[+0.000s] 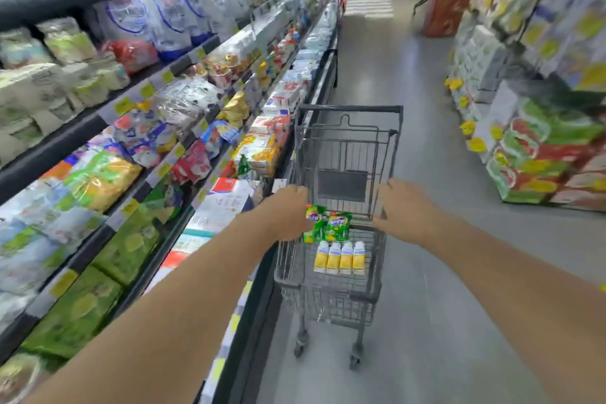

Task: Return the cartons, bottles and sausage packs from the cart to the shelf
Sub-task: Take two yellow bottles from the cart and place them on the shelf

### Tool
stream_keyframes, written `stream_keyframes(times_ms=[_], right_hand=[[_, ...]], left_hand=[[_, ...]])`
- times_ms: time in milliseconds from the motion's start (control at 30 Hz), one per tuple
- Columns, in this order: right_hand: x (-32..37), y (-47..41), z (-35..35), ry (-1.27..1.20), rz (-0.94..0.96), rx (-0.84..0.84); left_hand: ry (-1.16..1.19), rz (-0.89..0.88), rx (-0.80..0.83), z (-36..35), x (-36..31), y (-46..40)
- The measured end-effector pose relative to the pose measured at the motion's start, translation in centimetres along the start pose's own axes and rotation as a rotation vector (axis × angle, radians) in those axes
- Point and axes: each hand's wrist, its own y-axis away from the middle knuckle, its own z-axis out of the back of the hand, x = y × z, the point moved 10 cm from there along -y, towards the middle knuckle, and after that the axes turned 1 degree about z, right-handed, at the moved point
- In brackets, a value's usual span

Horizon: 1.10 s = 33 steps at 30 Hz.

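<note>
A grey wire cart point(344, 298) stands in the aisle just ahead of me, close to the chilled shelf point(183, 141) on the left. My left hand point(288, 211) grips the left end of the cart's handle. My right hand point(401, 207) grips the right end. In the cart's lower basket lie two green sausage packs point(328, 223) and, nearer to me, a row of several small yellow-and-white bottles point(340, 257). No cartons show in the cart. The view is blurred by motion.
The chilled shelf on the left holds bagged and boxed goods on several tiers with yellow price tags. Stacked boxes point(541, 154) line the right side of the aisle. Grey floor point(387, 52) runs ahead to a red display point(446, 6) at the far end.
</note>
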Motion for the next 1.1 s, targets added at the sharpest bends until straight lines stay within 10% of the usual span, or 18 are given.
stream_keyframes(times_ms=[567,1100], right_hand=[[-6.7,-21.9,-12.5,-0.051,-0.159,0.229],[-13.0,-29.7,-46.3,-0.339,-0.628,0.615]], left_hand=[[0.063,-0.14,0.23,-8.3,3.1,-29.8],[0.285,0.272,0.603,-42.3,10.2,-40.0]])
